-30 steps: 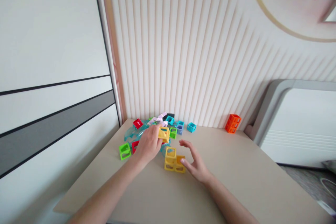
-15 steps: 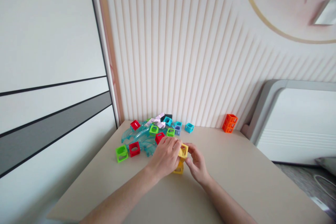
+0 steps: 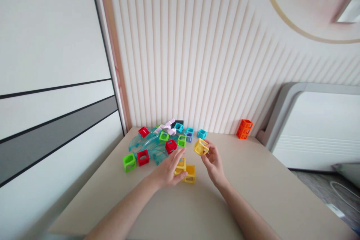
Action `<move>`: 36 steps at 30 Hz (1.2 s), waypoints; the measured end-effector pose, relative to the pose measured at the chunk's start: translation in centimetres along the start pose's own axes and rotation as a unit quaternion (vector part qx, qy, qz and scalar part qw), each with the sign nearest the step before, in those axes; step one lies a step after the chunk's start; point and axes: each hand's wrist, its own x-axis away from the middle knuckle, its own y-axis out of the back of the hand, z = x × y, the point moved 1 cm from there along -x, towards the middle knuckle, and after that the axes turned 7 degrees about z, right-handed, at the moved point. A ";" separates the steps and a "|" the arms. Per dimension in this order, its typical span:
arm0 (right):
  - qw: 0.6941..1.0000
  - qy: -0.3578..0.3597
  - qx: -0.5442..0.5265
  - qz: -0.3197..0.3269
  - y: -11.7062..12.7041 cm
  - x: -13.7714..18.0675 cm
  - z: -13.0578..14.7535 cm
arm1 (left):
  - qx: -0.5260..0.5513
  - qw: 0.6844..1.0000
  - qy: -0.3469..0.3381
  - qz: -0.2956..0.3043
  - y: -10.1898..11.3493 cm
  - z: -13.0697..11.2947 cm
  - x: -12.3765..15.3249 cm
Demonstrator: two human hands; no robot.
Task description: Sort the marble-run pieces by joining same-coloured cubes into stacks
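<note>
While the right hand (image 3: pixel 214 161) pinches a single yellow cube (image 3: pixel 201 146) between thumb and fingertips and holds it lifted clear of the tabletop (image 3: pixel 253 195), the left hand (image 3: pixel 168 170) lies with fingers spread loosely, gripping nothing, its fingertips touching the joined yellow cubes (image 3: pixel 186 171) that sit on the surface just below the raised one. Behind the hands lies a scatter of pieces: a green cube (image 3: pixel 129 162) and a red cube (image 3: pixel 143 157) side by side at the left, clear teal curved track pieces (image 3: pixel 147 144) with more coloured cubes on and around them, and a small teal cube (image 3: pixel 201 134) near the wall. An orange stack of cubes (image 3: pixel 243 129) stands well apart at the right, against the ribbed wall (image 3: pixel 197 63).
</note>
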 end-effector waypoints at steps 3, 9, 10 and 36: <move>1.000 -0.024 -0.003 0.016 0.1 0.0 0.1 | 0.069 0.997 0.024 0.006 -0.8 0.4 0.4; 0.997 -0.035 0.025 0.069 -0.2 0.4 0.1 | 0.185 0.977 0.109 -0.005 -1.3 1.0 0.9; 0.996 -0.035 0.034 0.080 -0.2 0.5 0.0 | 0.193 0.973 0.123 0.002 -1.3 1.0 0.9; 0.984 -0.077 0.013 0.157 -1.5 1.0 -0.5 | 0.537 0.804 0.216 -0.138 -1.5 0.0 -0.6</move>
